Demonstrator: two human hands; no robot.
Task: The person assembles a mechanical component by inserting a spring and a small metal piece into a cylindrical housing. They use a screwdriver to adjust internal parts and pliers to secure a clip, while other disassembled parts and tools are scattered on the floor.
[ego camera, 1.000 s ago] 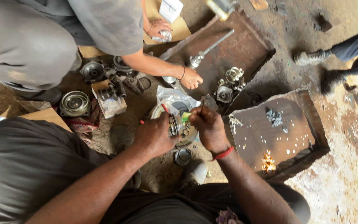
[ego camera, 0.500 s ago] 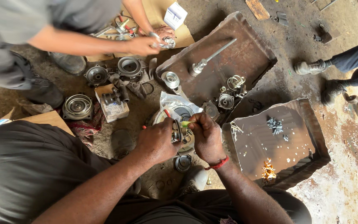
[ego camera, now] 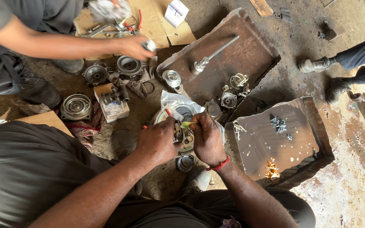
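My left hand (ego camera: 159,140) grips a small round metal part (ego camera: 178,131) at the centre of the view. My right hand (ego camera: 208,137), with a red band at the wrist, holds a thin green-handled tool (ego camera: 187,124) whose tip meets that part. Red plier handles (ego camera: 168,112) stick out just above my left hand. Under both hands lies a round disc on a clear plastic bag (ego camera: 175,102). A co-worker's hand (ego camera: 135,47) at the upper left holds a small metal piece.
Two rusty metal trays lie on the dirt floor: one (ego camera: 258,55) with a shaft and small parts, one (ego camera: 309,126) with liquid and metal bits. Pulleys (ego camera: 76,107) and housings lie left, cardboard (ego camera: 157,21) with tools above. Another person's shoes (ego camera: 315,65) stand right.
The co-worker's hand has pulled back from the tray's edge to the cardboard at upper left. My hands stayed on the small part, my right hand turning slightly.
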